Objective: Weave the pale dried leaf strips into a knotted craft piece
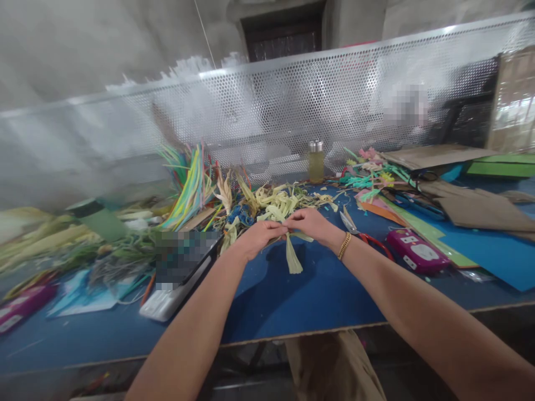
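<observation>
My left hand (258, 238) and my right hand (310, 224) meet over the blue table (292, 301), fingers pinched together on a pale yellow husk strip (293, 258) that hangs down between them. A gold bracelet sits on my right wrist. Just behind the hands lies a heap of pale yellow husk strips (278, 205). Red-handled scissors (363, 231) rest on the table right of my right hand.
Coloured strips (190, 186) and dried leaves pile at the left. A small bottle (316, 161) stands before a perforated metal screen (292, 106). A pink box (418, 250), green and blue sheets, brown card (480, 209) and a tablet-like device (179, 281) lie around.
</observation>
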Demonstrator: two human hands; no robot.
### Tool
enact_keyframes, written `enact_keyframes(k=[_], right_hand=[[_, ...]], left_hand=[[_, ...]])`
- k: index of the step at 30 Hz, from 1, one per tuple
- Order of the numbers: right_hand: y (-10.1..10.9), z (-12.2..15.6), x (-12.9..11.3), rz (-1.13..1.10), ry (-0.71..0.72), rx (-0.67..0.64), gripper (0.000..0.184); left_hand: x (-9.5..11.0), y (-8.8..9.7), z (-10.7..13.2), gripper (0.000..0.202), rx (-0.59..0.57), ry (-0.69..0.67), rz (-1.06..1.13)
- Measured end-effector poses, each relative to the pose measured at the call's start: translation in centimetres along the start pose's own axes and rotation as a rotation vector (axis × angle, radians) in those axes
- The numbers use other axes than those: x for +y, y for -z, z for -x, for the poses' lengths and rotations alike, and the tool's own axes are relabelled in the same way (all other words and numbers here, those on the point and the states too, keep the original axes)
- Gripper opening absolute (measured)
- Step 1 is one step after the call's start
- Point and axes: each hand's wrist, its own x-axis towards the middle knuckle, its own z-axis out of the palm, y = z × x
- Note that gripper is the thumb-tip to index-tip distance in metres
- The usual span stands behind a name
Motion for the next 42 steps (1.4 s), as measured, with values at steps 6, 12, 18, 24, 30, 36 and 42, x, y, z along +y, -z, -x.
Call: enact_keyframes(k=[6, 12, 18, 24, 30, 36, 42], right_hand=[[-0.7, 0.1, -0.4, -0.113, 0.085, 0.09, 0.028], [-1.1, 0.1, -0.6, 0.009, 0.148, 0.218, 0.027], [-0.6, 0.0, -0.8, -0.211, 0.075, 0.12, 0.027], [0.1, 0.1, -0.6, -0.201, -0.013, -0.091, 0.031], [-0.3, 0.7, -1.2, -0.173, 0.029, -0.146, 0.022], [-0.4, 0.9, -1.5, -0.156, 0.024, -0.131, 0.018], [-0.3, 0.7, -1.1, -0.08, 0.04, -0.059, 0.012]], left_hand=[[0.3, -0.2, 0.1, 0.015, -0.007, 0.006, -0.02], [0.4, -0.3, 0.3, 0.013, -0.007, -0.024, -0.115], [0.5, 0.4, 0.2, 0.017, 0.023, -0.035, -0.046], [1.3, 1.6, 0.7, 0.031, 0.093, -0.05, 0.062], [1.6, 1.4, 1.1, 0.036, 0.133, -0.034, -0.058], [1.3, 1.3, 0.9, 0.037, 0.228, -0.069, -0.197], [1.5, 1.4, 0.9, 0.038, 0.198, -0.128, -0.157]])
